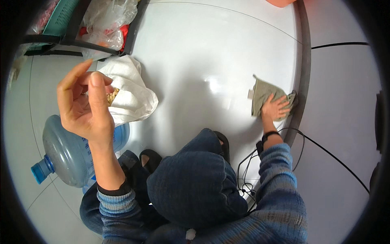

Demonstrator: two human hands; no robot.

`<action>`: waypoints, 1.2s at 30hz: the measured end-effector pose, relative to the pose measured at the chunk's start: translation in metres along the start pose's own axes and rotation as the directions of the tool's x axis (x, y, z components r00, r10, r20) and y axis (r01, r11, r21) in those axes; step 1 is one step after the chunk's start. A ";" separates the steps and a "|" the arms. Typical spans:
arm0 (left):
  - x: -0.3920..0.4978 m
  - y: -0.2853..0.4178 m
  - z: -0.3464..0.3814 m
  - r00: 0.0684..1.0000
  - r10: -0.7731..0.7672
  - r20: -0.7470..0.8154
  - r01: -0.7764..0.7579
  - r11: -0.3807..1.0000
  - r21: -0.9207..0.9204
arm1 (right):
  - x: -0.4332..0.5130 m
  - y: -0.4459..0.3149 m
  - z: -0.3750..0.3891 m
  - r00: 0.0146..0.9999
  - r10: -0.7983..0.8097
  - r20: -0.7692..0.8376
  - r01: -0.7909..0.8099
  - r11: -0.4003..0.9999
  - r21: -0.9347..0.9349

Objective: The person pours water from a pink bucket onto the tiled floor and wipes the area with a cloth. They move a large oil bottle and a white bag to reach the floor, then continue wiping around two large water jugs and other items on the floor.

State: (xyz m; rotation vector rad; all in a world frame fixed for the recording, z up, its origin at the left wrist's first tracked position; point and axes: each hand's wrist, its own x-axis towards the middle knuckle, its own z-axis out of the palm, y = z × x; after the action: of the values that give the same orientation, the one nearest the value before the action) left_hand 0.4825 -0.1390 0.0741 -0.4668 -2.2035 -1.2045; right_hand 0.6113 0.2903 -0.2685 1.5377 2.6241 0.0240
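My right hand (pixel 275 107) lies spread on a grey-green cloth (pixel 265 91), pressing it to the white tiled floor. The cloth is bunched against a dark raised edge, and a pale tag sticks out on its left side. Raised in the air at the left is my left hand (pixel 88 97), its fingers curled and the thumb apart, with nothing visible in its grasp. Below and behind it stands a white cloth sack (pixel 131 91), partly hidden, with tan, peanut-like pieces (pixel 112 97) showing at its opening.
A large blue water bottle (pixel 67 152) lies on its side by my left forearm. At upper left, a black-framed rack (pixel 88 45) holds plastic bags (pixel 109 15). The dark edge strip (pixel 301 76) runs along the right. Black cables (pixel 335 158) trail near my right arm.
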 end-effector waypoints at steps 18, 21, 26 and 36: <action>0.009 -0.030 -0.017 0.984 -0.179 0.004 0.177 0.977 0.116 | -0.145 -0.360 -0.041 0.079 -0.947 -0.312 0.934 -0.038 0.354; 0.005 -0.033 -0.008 0.980 -0.198 0.030 0.195 0.978 0.078 | -0.045 -0.337 -0.040 0.278 -0.898 -0.341 0.924 0.154 0.349; 0.002 -0.033 0.001 0.974 -0.210 0.083 0.204 0.976 0.069 | 0.089 -0.168 -0.019 0.617 -0.668 -0.417 0.771 0.618 0.152; 0.009 -0.043 -0.026 0.982 -0.153 -0.107 0.157 0.987 0.023 | 0.003 -0.076 0.027 0.955 -0.126 -0.267 0.168 0.976 0.139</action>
State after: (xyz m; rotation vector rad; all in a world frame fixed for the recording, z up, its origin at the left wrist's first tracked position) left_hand 0.4603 -0.1834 0.0627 -0.2169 -2.1977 -1.2431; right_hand 0.5461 0.2551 -0.3007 1.4679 3.0076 0.0006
